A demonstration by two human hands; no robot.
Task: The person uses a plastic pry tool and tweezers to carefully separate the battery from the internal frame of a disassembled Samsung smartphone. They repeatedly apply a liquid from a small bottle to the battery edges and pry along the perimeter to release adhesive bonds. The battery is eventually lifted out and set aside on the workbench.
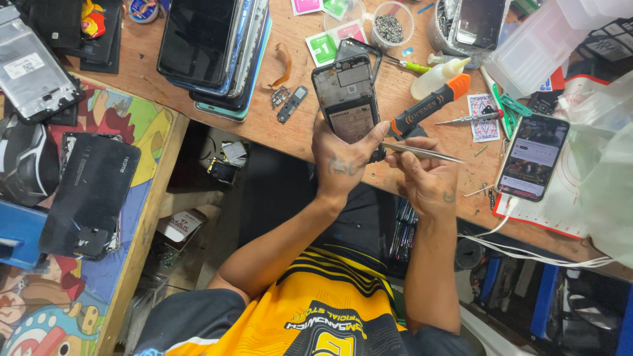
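Observation:
My left hand point(341, 160) grips the lower end of an opened phone point(347, 99) with its back cover off, battery and circuit board showing, held over the wooden bench point(297, 135). My right hand point(425, 177) pinches metal tweezers point(422, 153), which lie nearly level with one end close to my left thumb and the phone's bottom edge. An orange-and-black pry tool point(430, 105) lies on the bench just right of the phone.
A stack of phones point(217, 49) sits at the back left, small circuit parts point(290, 102) beside it. A lit phone point(533, 157) on a cable lies right. Cups of screws point(390, 26), a squeeze bottle point(438, 76) and a plastic box point(534, 43) stand behind. A side table point(86, 191) holds more phones.

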